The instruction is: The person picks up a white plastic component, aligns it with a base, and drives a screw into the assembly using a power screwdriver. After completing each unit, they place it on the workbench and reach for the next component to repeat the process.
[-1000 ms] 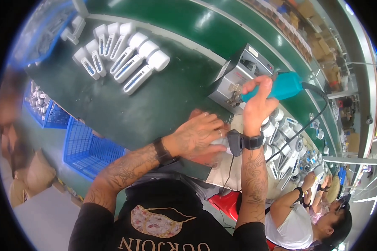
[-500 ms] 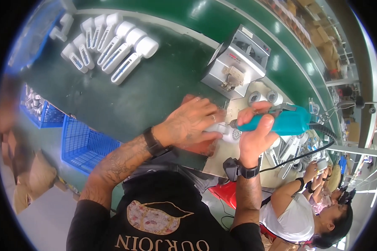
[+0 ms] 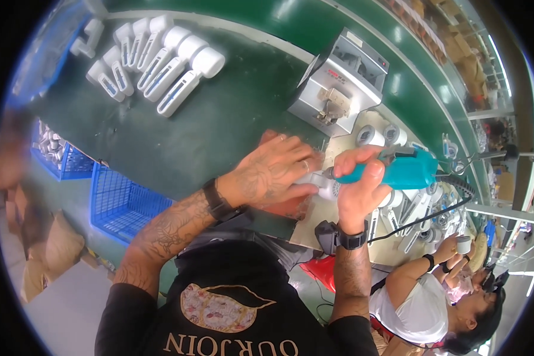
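My left hand (image 3: pixel 273 172) is closed around a white plastic housing (image 3: pixel 326 185) with a round, grilled end, held above an orange-brown pad (image 3: pixel 288 207). Part of the housing is hidden under my fingers. In my right hand (image 3: pixel 362 193) lies a teal electric screwdriver (image 3: pixel 410 169), gripped along its body, with its dark nose pointing left at the housing. Whether the bit touches a screw is too small to tell. A black cable trails from the driver's back end.
Several white round-headed units with slotted handles (image 3: pixel 181 92) lie at the far left of the green table (image 3: pixel 219 118). A silver box-shaped machine (image 3: pixel 341 89) stands behind my hands. Blue baskets (image 3: pixel 124 204) sit left. At right, a co-worker (image 3: pixel 415 302) handles a white part near loose parts.
The housing has tilted slightly in my left hand, and the driver has shifted a little with it. At right, the co-worker's hand and white part have moved slightly.
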A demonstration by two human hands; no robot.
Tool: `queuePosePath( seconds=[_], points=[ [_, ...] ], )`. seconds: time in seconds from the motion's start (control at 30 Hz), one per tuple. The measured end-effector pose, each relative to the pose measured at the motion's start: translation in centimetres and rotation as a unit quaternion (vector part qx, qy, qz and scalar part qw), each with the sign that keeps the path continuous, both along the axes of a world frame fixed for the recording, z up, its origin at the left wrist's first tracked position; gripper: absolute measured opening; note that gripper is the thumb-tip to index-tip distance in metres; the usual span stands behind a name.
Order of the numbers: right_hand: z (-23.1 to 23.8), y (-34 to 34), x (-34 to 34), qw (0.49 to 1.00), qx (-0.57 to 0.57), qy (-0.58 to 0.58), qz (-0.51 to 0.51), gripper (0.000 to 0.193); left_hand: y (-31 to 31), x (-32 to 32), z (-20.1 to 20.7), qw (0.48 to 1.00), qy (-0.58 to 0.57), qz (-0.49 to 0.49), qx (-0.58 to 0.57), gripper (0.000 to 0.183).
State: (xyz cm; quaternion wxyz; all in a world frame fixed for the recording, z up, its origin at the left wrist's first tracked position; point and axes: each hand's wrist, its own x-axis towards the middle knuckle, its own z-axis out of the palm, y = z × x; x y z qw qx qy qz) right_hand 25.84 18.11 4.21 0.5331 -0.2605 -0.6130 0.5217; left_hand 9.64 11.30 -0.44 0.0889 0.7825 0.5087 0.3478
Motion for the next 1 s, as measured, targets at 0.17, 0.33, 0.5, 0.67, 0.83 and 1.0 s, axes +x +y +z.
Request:
queuePosePath(
  seconds=[0.17, 0.33, 0.5, 0.67, 0.83, 1.0],
  points=[
    [-0.2, 0.3, -0.4, 1.000, -0.001, -0.013, 0.027, 0.043, 0.0, -0.1, -0.3, 1.000, 0.005, 0.002, -0.001, 0.041],
    [0.5, 0.4, -0.6, 0.999, -0.011, -0.024, 0.030, 0.043, -0.2, -0.3, 0.1, 1.000, -0.004, -0.002, 0.005, 0.039],
    [2.9, 2.8, -2.8, 0.998, 0.007, -0.053, -0.042, 0.041, -0.2, -0.3, -0.1, 1.000, -0.012, 0.002, -0.016, 0.038],
    [3.8, 6.3, -6.8, 0.991, 0.060, -0.049, -0.112, 0.037, -0.5, -0.6, 0.4, 1.000, -0.030, 0.000, -0.003, 0.036],
    [1.5, 7.5, -6.8, 0.992, 0.088, -0.031, -0.086, 0.032, -0.4, -0.3, 0.3, 0.999, -0.033, -0.015, -0.002, 0.037],
    [2.4, 5.5, -6.8, 0.997, 0.038, -0.049, -0.050, 0.031, -0.4, -0.8, 0.1, 0.999, -0.029, -0.012, -0.014, 0.036]
  ],
)
